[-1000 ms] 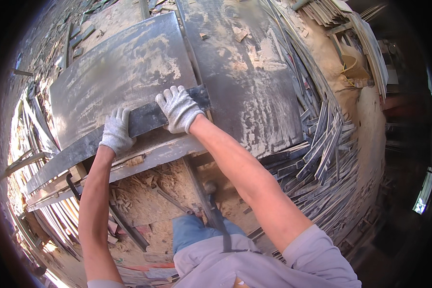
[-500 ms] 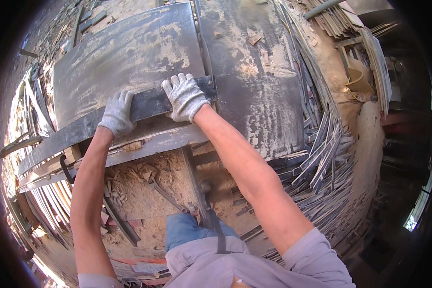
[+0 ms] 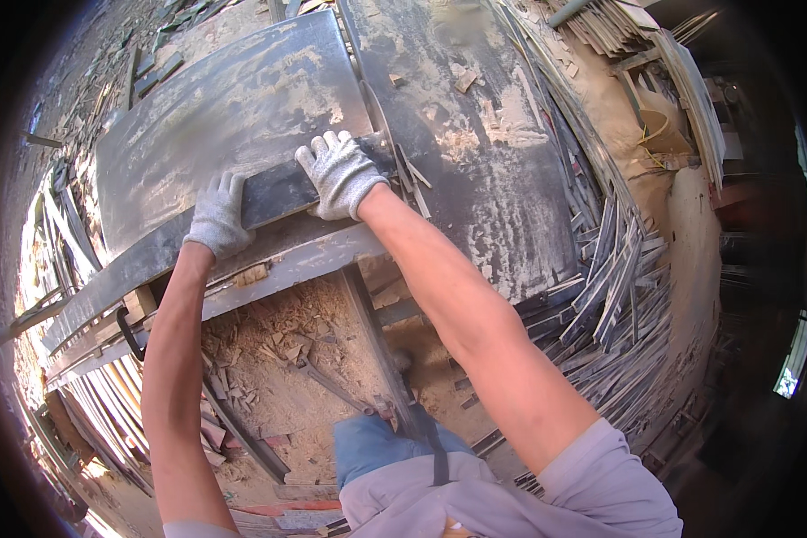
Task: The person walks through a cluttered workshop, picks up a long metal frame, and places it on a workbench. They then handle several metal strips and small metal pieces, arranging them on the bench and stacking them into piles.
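Observation:
A long, narrow dark board [image 3: 273,192] lies across the worktable, running from the lower left up to the gap between two dark metal plates. Grey knit work gloves cover both of my hands. My left hand [image 3: 218,218] grips the board near its middle, fingers over its top face. Closer to the right end, my right hand [image 3: 339,176] is closed over the same board with its fingers bent across the top; its thumb is mostly hidden. Beside that end, thin dark strips [image 3: 411,175] stick out over the right plate.
The left metal plate [image 3: 233,108] and right plate [image 3: 502,193] are dusted with sawdust. Cut strips [image 3: 601,278] pile up at the right. Below the table's near rail [image 3: 305,262] are wood scraps and sawdust [image 3: 278,332]. A yellowish basket [image 3: 663,133] stands far right.
Thin strips now show loose and splayed at the board's right end. Both hands keep their hold on the board, and the whole view has shifted slightly.

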The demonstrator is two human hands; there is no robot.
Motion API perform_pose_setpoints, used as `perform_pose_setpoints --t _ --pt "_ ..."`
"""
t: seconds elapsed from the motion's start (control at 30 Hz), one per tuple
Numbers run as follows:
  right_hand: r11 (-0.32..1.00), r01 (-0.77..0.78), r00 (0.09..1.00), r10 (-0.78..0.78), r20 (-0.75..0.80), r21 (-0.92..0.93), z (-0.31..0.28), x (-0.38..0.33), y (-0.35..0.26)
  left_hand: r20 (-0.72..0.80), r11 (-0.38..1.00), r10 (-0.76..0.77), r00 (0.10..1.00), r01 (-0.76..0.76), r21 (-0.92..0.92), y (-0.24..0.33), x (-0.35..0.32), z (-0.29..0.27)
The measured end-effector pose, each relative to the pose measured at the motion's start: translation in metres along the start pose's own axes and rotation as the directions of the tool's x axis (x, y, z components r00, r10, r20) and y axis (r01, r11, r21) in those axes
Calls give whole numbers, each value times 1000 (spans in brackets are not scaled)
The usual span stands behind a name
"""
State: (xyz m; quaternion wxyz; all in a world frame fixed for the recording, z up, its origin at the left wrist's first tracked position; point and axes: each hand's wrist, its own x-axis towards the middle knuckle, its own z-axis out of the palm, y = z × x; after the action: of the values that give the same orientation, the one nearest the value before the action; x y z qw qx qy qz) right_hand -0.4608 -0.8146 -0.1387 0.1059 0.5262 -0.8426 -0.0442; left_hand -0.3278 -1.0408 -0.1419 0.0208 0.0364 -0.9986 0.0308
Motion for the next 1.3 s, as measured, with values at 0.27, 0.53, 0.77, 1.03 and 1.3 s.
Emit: perform_pose_setpoints --t 0.27,0.53,0.77,1.03,1.3 --pt "998 -24 996 19 87 53 -5 -1 1 65 999 -17 998 19 -31 3 2 0" --pt "973 -57 977 8 213 224 -9 -2 9 119 992 26 992 -11 -129 2 8 -6" --pt "555 -792 605 769 206 254 -14 -85 18 205 983 58 977 -20 -183 -3 12 -9" --pt "-423 -397 265 797 543 815 -12 -106 68 294 972 78 952 -7 -236 -12 25 -17" --pt "529 -758 627 431 649 381 44 -81 79 371 966 106 923 -7 -257 -7 38 -21"
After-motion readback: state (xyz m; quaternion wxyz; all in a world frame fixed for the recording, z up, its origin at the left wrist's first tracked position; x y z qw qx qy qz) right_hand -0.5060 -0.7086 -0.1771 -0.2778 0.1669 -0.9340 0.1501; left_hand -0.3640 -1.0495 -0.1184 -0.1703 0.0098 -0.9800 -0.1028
